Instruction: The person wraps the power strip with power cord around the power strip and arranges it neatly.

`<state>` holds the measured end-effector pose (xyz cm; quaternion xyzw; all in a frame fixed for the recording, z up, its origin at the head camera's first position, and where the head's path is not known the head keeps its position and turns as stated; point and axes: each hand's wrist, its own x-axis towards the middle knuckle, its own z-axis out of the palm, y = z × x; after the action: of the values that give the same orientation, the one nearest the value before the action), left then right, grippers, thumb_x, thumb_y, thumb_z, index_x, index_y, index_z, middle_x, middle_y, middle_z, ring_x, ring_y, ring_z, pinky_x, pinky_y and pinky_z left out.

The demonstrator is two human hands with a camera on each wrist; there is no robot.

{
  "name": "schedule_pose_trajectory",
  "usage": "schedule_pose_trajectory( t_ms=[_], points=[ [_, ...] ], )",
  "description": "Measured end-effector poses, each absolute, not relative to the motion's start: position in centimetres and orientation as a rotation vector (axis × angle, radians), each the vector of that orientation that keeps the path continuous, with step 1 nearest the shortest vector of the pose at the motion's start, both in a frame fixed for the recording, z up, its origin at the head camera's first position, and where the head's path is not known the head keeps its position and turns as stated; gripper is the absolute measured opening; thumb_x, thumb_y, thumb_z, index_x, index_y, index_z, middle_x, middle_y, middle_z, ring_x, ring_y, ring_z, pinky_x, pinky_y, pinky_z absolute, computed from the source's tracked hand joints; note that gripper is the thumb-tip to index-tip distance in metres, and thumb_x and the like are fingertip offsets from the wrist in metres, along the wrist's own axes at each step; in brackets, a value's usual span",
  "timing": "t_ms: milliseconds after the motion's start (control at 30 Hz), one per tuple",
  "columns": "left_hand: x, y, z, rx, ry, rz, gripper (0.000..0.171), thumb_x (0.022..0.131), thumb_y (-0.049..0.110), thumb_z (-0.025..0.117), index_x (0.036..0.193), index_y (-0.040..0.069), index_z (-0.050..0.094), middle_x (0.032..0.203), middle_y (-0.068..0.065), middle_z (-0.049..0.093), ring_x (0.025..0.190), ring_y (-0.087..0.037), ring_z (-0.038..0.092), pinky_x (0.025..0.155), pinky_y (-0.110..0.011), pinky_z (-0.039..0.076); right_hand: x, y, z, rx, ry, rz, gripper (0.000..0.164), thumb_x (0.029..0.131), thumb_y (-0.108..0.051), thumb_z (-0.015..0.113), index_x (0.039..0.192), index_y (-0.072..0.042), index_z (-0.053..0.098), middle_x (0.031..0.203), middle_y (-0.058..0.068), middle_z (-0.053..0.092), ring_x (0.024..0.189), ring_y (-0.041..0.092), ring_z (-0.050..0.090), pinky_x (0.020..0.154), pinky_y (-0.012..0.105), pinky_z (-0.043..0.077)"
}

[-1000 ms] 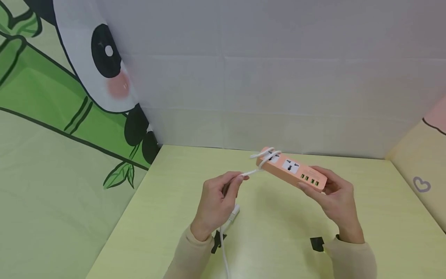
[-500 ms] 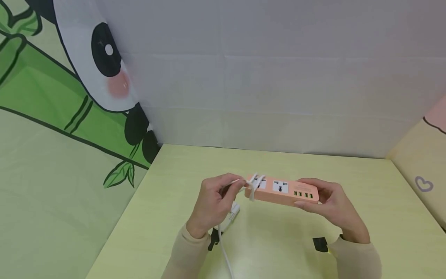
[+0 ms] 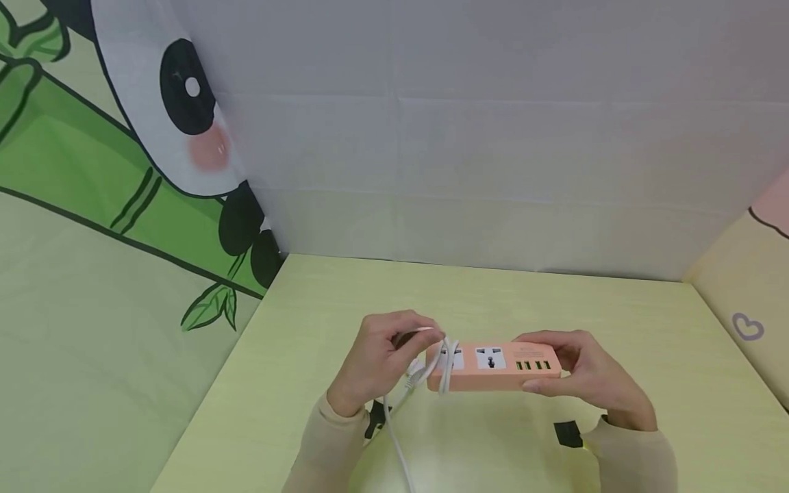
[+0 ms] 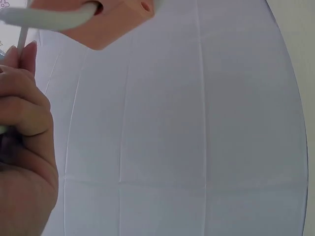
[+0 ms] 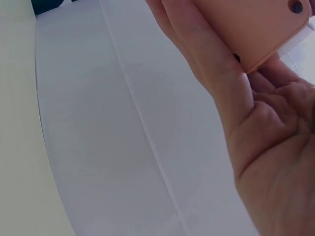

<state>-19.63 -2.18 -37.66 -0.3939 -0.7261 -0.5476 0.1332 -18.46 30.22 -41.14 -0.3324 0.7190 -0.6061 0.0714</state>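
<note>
An orange power strip (image 3: 471, 376) with white sockets and several USB ports is held above the table, nearly level. My right hand (image 3: 588, 373) grips its right end, thumb along the near side and fingers behind; in the right wrist view the same hand (image 5: 266, 123) cups the casing (image 5: 256, 29). Loops of white cord (image 3: 448, 366) wrap around the left end. My left hand (image 3: 385, 352) pinches the cord between thumb and fingertips close to that end. In the left wrist view the cord (image 4: 54, 19) leaves a hole in the strip's end (image 4: 108, 27). The plug (image 3: 416, 373) hangs behind the left hand.
The pale yellow table (image 3: 345, 287) meets a light grey back wall (image 3: 493, 137). Black tape (image 3: 568, 434) marks the table near the right sleeve, and another black patch (image 3: 376, 418) shows beside the left sleeve. A printed panda-and-bamboo sheet (image 3: 123, 171) covers the left side.
The power strip has come down toward me and turned from slanted to nearly level. My left hand has brought the cord from left of the strip up against its left end.
</note>
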Motion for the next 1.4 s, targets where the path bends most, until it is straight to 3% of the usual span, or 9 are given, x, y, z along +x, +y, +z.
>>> schedule_pose_trajectory(
  t_ms=[233, 433, 600, 867, 1067, 1233, 1400],
  points=[
    [-19.9, -2.3, -37.8, -1.149, -2.091, -1.669, 0.003, 0.091, 0.011, 0.076, 0.092, 0.009, 0.078, 0.084, -0.004, 0.075, 0.062, -0.009, 0.057, 0.057, -0.019, 0.050, -18.8, 29.7, -41.4, -1.187, 1.991, -1.825, 0.054, 0.079, 0.019, 0.072, 0.130, 0.006, 0.062, 0.111, 0.009, 0.075, 0.083, 0.020, 0.071, 0.071, 0.033, 0.060],
    [-19.8, -2.6, -37.8, -1.133, -2.117, -1.713, 0.006, 0.084, 0.010, 0.083, 0.088, 0.012, 0.078, 0.076, -0.001, 0.071, 0.059, -0.004, 0.048, 0.053, -0.016, 0.042, -18.8, 29.7, -41.6, -1.260, 1.883, -1.846, 0.058, 0.075, 0.024, 0.071, 0.130, 0.008, 0.061, 0.111, 0.011, 0.074, 0.084, 0.022, 0.070, 0.070, 0.034, 0.060],
    [-19.7, -2.8, -37.7, -1.132, -2.130, -1.824, 0.012, 0.079, 0.007, 0.086, 0.084, 0.009, 0.075, 0.075, -0.006, 0.071, 0.058, -0.004, 0.048, 0.054, -0.017, 0.044, -18.9, 29.4, -41.8, -1.354, 1.761, -1.855, 0.062, 0.072, 0.025, 0.071, 0.131, 0.009, 0.059, 0.113, 0.013, 0.074, 0.086, 0.024, 0.070, 0.073, 0.036, 0.061],
    [-19.5, -2.6, -37.7, -1.232, -2.179, -1.909, 0.006, 0.088, 0.007, 0.078, 0.089, 0.006, 0.073, 0.081, -0.010, 0.070, 0.068, -0.004, 0.058, 0.061, -0.019, 0.051, -19.4, 28.9, -41.9, -1.494, 1.730, -1.885, 0.062, 0.071, 0.022, 0.072, 0.131, 0.009, 0.060, 0.115, 0.012, 0.073, 0.086, 0.021, 0.069, 0.071, 0.035, 0.059],
    [-19.5, -2.7, -37.7, -1.313, -2.217, -1.918, 0.006, 0.096, 0.009, 0.070, 0.095, 0.005, 0.073, 0.082, -0.010, 0.067, 0.070, -0.002, 0.054, 0.063, -0.017, 0.048, -19.3, 28.6, -41.8, -1.517, 1.679, -1.933, 0.058, 0.075, 0.018, 0.072, 0.131, 0.011, 0.059, 0.116, 0.013, 0.073, 0.088, 0.020, 0.069, 0.070, 0.035, 0.059],
    [-19.6, -2.9, -37.6, -1.384, -2.238, -1.908, 0.012, 0.099, 0.006, 0.065, 0.096, 0.002, 0.075, 0.074, -0.009, 0.059, 0.063, -0.002, 0.042, 0.058, -0.016, 0.039, -19.0, 28.2, -41.6, -1.517, 1.655, -2.006, 0.058, 0.075, 0.014, 0.074, 0.131, 0.010, 0.060, 0.118, 0.012, 0.074, 0.091, 0.019, 0.071, 0.070, 0.034, 0.059],
    [-19.6, -3.0, -37.6, -1.413, -2.264, -1.893, 0.015, 0.101, 0.007, 0.062, 0.095, 0.004, 0.075, 0.072, -0.007, 0.058, 0.063, -0.002, 0.042, 0.060, -0.017, 0.041, -18.7, 27.7, -41.6, -1.505, 1.622, -2.079, 0.057, 0.077, 0.011, 0.074, 0.132, 0.009, 0.060, 0.120, 0.012, 0.074, 0.096, 0.018, 0.072, 0.075, 0.032, 0.059]
  ],
)
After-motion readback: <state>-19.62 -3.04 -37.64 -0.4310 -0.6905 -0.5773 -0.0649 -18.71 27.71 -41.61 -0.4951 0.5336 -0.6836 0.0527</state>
